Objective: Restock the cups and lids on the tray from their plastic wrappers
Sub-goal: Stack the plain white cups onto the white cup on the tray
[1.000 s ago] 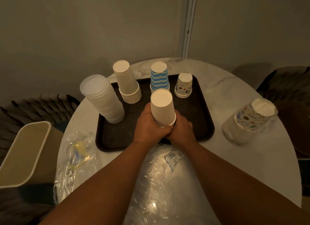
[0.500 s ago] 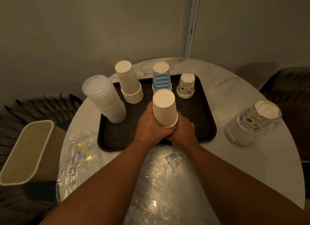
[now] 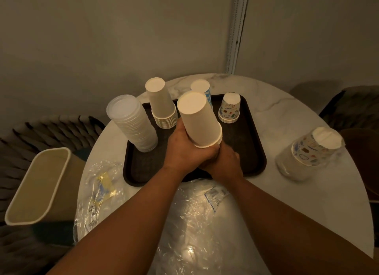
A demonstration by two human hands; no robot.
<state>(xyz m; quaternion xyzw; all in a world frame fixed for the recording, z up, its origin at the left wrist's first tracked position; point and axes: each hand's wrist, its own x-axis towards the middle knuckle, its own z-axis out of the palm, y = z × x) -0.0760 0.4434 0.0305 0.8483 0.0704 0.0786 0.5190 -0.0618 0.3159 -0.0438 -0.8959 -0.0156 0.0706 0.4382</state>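
Both hands — left hand (image 3: 185, 151); right hand (image 3: 225, 162) — hold white cups (image 3: 200, 118) over tray (image 3: 253, 151).

Both forearms are bare from the near edge of view up to the wrists, with no sleeve or cuff showing on either. The left hand (image 3: 185, 151) and the right hand (image 3: 226, 162) are bare too, with nothing worn on the wrists or visible fingers (image 3: 207, 155).
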